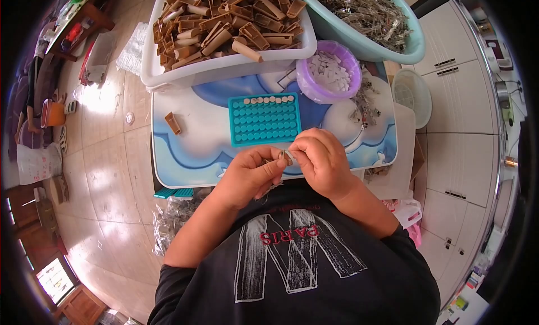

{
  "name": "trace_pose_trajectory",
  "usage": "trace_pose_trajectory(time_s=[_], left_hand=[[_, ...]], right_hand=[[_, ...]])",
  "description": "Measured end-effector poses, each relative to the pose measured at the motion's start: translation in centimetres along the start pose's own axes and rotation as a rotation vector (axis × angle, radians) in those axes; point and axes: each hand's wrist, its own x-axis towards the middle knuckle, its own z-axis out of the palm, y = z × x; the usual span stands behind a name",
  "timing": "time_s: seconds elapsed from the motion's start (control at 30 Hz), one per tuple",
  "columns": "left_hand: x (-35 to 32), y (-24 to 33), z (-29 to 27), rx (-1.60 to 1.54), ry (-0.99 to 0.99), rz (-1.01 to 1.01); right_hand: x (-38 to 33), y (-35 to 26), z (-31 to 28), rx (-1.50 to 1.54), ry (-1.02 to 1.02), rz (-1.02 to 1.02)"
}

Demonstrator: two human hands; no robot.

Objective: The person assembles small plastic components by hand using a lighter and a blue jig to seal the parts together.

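My left hand (255,172) is closed in a pinch on a small part with thin, wire-like ends hanging below the fingers. My right hand (323,159) pinches at the same spot, and a small whitish piece (289,155) shows between the two hands' fingertips. Its exact kind is too small to tell. Just beyond the hands lies a teal tray (231,123) with rows of round hollows; most of its far row holds white round pieces (266,100). A purple bowl (306,89) of small white pieces stands to the right of the tray.
A white bin (224,67) heaped with brown plastic shells is at the back. Beside it, a pale teal basin (412,53) holds tangled wired parts. More wired parts (366,103) lie at the table's right. One brown shell (173,123) rests on the left of the patterned table (174,156).
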Motion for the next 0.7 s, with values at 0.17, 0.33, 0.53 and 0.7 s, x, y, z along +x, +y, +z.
trace_pose_trajectory(time_s=[0.17,0.33,0.53,0.7], left_hand=[[0.0,0.0,-0.9,0.082,0.152,0.150],[0.3,0.2,-0.7,0.035,0.257,0.232],[0.6,-1.2,-0.4,-0.180,0.062,0.091],[0.4,-1.2,-0.3,-0.140,0.022,0.081]], right_hand=[[0.0,0.1,-0.3,0.057,0.046,-0.002],[0.2,-0.2,0.3,0.097,-0.002,-0.025],[0.8,-0.7,2.1,0.098,0.037,-0.056],[0.8,-0.5,2.4,0.037,0.030,-0.093]])
